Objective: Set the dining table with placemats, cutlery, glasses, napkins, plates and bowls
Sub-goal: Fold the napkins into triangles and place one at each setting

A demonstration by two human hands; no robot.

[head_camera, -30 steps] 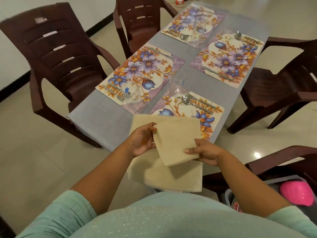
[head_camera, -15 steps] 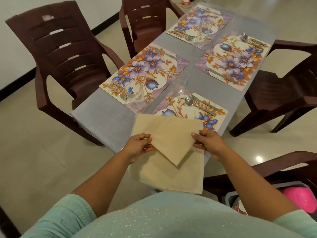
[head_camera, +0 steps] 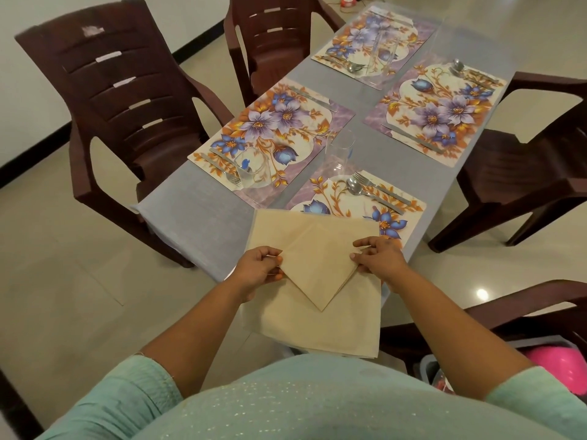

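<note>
A beige cloth napkin [head_camera: 320, 274], folded to a downward point, is pinched at its side corners by the left hand [head_camera: 259, 269] and right hand [head_camera: 379, 260], fingers curled, over the tabletop's [head_camera: 190, 214] near edge. Near right, a grey bin [head_camera: 428, 368] holds something pink [head_camera: 560, 366].

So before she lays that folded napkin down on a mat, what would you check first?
1. Both hands hold the top napkin: ok, left hand and right hand pinch its side corners.
2. Fold finished: cannot tell, it hangs as a point-down triangle.
3. Spare napkins underneath stay put: cannot tell, they overhang the table edge.
4. Bare space on the nearest placemat: ok, spoon and fork lie at its far edge.
5. Glass clear of the path: ok, it stands beyond the mat.
</note>
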